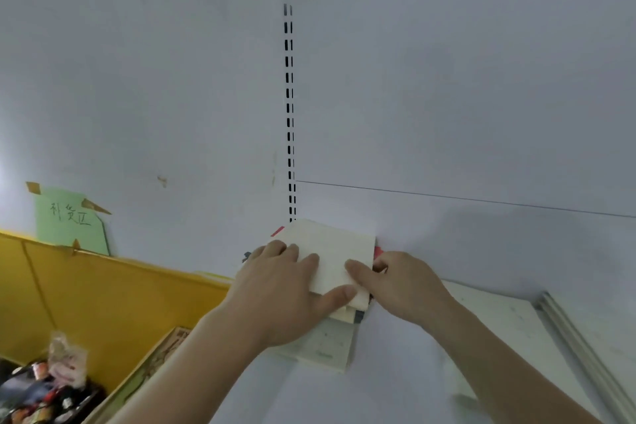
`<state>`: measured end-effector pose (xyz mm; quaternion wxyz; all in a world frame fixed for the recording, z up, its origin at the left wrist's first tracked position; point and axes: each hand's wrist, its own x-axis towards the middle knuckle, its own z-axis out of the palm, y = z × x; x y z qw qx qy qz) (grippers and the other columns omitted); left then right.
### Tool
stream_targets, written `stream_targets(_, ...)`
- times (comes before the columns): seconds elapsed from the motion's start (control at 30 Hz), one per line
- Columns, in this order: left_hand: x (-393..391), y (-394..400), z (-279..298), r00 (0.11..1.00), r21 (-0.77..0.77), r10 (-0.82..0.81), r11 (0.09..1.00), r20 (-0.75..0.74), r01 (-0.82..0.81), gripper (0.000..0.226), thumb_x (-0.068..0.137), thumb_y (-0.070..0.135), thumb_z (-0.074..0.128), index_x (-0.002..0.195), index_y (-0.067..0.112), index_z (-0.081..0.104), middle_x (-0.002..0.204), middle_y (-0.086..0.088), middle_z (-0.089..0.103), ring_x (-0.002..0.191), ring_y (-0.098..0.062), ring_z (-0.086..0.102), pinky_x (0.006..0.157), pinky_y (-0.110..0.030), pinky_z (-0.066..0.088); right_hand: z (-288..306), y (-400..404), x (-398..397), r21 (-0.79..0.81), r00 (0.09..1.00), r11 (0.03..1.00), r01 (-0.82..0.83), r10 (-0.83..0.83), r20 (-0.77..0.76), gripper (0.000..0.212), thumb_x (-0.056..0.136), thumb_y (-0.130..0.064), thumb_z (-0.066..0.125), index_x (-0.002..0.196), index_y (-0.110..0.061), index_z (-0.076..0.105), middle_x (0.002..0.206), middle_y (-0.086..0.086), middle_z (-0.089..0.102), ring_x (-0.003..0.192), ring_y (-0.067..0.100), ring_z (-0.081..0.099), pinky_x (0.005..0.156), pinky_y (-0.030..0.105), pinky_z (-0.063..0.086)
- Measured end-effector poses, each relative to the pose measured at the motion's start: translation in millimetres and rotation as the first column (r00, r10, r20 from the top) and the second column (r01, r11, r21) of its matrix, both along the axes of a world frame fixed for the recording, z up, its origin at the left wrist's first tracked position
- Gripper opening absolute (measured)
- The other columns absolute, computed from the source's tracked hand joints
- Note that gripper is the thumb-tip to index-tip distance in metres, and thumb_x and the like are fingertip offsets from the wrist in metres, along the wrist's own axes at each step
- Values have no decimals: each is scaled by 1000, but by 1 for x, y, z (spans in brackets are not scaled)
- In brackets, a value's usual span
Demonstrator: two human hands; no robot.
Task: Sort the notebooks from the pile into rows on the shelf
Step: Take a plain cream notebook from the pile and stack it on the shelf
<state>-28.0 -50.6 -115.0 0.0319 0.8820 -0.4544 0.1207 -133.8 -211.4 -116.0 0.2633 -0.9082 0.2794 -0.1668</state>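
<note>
A small stack of notebooks with a cream top cover (pixel 332 251) lies on the white shelf (pixel 413 354), pushed against the back panel beside the slotted upright. Red and dark edges of lower notebooks peek out at the stack's corners. My left hand (pixel 285 289) lies over the left part of the top notebook, its thumb stretched across the near edge. My right hand (pixel 399 282) holds the stack's right side, thumb on the top cover and fingers curled round the edge. Another pale notebook (pixel 327 348) lies flat on the shelf just in front of the stack.
A yellow bin (pixel 103 293) stands at the left with a wooden-patterned box (pixel 161 351) and mixed small goods inside. A green paper note (pixel 72 220) is taped to the wall above it. A metal shelf rail (pixel 578 348) runs along the right.
</note>
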Motion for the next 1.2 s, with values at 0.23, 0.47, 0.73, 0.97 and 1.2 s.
stream_targets(0.23,14,12,12,968,-234,-166,965,-188,120,55,96,63,37,137,30,51,132,13,57,128,-12,45,100,-27,37,11,13,-17,355,946,925,136,-228,231,12,93,-24,62,99,-15,55,94,3,62,75,19,64,41,22,47)
stream_targets(0.47,16,8,13,766,-683,-392,725,-509,-83,47,95,38,59,139,31,46,108,14,68,100,-10,63,75,-35,57,14,51,-45,397,768,913,99,-323,553,10,98,-23,55,107,-25,50,91,3,70,63,13,67,44,28,51)
stream_targets(0.73,26,9,25,490,-800,-635,513,-597,-311,11,102,30,53,107,40,56,107,10,69,101,-19,66,91,-50,54,25,61,-35,301,769,952,55,-233,595,22,103,-33,41,105,-32,62,87,-11,71,76,3,67,65,24,55)
stream_targets(0.97,51,17,28,620,-818,-534,369,-575,-441,20,102,27,50,121,33,52,103,14,61,95,-15,58,82,-41,48,2,36,-13,-46,955,965,259,-249,162,39,97,-41,44,71,-15,57,68,-2,61,66,15,60,69,34,51)
stream_targets(1.2,75,35,25,681,-817,-451,346,-576,-461,18,103,26,47,119,34,45,103,12,56,94,-19,53,79,-41,43,10,40,25,-169,941,951,261,-289,-177,64,76,-84,43,85,-21,51,78,-6,57,80,18,59,69,31,49)
